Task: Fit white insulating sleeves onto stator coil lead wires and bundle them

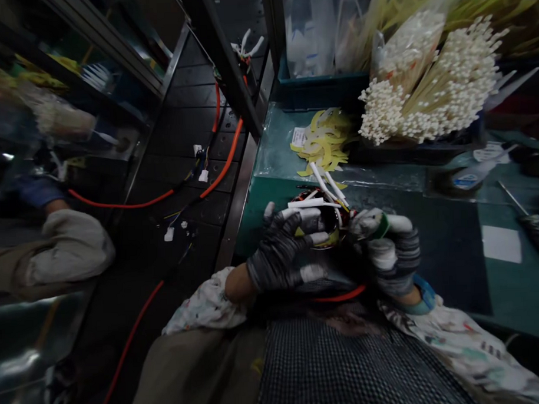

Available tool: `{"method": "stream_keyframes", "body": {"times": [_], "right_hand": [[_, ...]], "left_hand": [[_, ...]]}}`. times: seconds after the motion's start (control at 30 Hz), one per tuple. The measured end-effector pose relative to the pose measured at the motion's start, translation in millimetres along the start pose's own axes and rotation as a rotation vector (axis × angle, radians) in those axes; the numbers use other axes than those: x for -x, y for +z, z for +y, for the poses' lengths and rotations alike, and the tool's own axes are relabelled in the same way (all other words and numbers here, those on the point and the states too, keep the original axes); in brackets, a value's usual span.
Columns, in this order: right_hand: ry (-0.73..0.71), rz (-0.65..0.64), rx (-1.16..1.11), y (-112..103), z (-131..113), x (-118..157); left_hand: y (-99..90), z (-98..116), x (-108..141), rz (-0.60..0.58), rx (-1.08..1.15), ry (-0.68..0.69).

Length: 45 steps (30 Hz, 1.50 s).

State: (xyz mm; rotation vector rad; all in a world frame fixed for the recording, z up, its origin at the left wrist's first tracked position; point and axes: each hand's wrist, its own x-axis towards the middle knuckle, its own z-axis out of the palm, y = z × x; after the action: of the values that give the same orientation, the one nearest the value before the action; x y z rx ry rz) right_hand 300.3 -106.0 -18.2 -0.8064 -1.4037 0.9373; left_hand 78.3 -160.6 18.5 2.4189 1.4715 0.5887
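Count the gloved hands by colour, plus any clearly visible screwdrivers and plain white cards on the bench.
Grey-gloved hands: 2 (left hand, right hand)
Blue-gloved hand, co-worker's: 1
Screwdriver: 1
White card: 1
Total: 5

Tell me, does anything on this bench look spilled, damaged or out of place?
Nothing looks clearly spilled or damaged. The untidiest thing is the heap of yellow strips, lying every which way on the bench, which looks rather scattered.
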Motion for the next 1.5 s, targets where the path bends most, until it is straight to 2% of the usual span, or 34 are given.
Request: {"method": "stream_keyframes", "body": {"times": [0.07, 0.13, 0.17, 0.23, 0.3, 0.37, 0.47, 0.5, 0.53, 0.67, 0.73, 0.87, 0.93, 1.03, 1.17, 1.27, 1.37, 1.43, 1.5], "right_hand": [[-0.142, -0.133, 0.144, 5.4, -8.9, -6.0], [-0.265, -0.262, 0.392, 14.0, -16.6, -11.2], [-0.32, -0.32, 0.546, 18.9, -19.5, -13.0], [-0.408, -0.43, 0.831, 28.7, -23.4, -14.4], [-0.424, -0.515, 0.981, 36.0, -25.4, -14.5], [-0.414, -0.569, 1.03, 39.9, -26.4, -15.2], [-0.401, -0.602, 1.051, 41.5, -26.8, -18.8], [-0.397, -0.595, 1.053, 41.8, -26.6, -20.1], [-0.397, -0.582, 1.059, 42.2, -26.2, -20.9], [-0.403, -0.485, 1.029, 42.0, -24.7, -14.1], [-0.394, -0.445, 1.005, 37.9, -25.6, -3.7], [-0.428, -0.455, 0.971, 22.4, -32.6, 22.1], [-0.459, -0.501, 0.936, 14.9, -36.6, 31.8], [-0.452, -0.566, 0.883, 9.9, -38.8, 40.9], [-0.417, -0.539, 0.757, 10.8, -35.5, 49.0], [-0.444, -0.5, 0.738, 5.4, -36.2, 52.5], [-0.488, -0.508, 0.688, -9.8, -42.4, 49.9], [-0.427, -0.456, 0.704, -20.4, -45.3, 44.2], [-0.284, -0.369, 0.734, -26.9, -43.9, 36.7]], "left_hand": [[13.6, 1.4, 6.5, 0.171, -0.104, 0.023], [26.0, -0.2, 11.1, 0.36, -0.182, 0.084], [29.3, -2.5, 12.8, 0.418, -0.182, 0.129], [27.8, -9.6, 15.8, 0.446, -0.096, 0.224], [17.2, -18.9, 19.0, 0.396, 0.097, 0.247], [2.6, -29.9, 19.7, 0.381, 0.355, 0.104], [-14.8, -50.9, 5.8, 0.436, 0.592, -0.285], [-17.4, -59.0, -4.0, 0.413, 0.61, -0.359], [-17.9, -67.0, -15.7, 0.3, 0.635, -0.367], [-2.8, -85.6, -59.5, -0.168, 0.818, -0.136], [6.8, -82.2, -66.2, -0.252, 0.885, -0.023], [10.1, -62.4, -47.2, -0.107, 0.748, 0.181], [6.8, -53.2, -32.1, -0.051, 0.68, 0.217], [6.4, -43.7, -11.9, -0.015, 0.635, 0.16], [16.0, -36.4, 8.1, 0.057, 0.611, 0.059], [20.4, -30.3, 14.8, 0.113, 0.622, 0.013], [19.3, -19.7, 13.7, 0.125, 0.592, -0.02], [17.6, -9.5, 10.3, 0.146, 0.555, -0.029], [16.3, 2.3, 6.0, 0.171, 0.509, -0.034]]}}
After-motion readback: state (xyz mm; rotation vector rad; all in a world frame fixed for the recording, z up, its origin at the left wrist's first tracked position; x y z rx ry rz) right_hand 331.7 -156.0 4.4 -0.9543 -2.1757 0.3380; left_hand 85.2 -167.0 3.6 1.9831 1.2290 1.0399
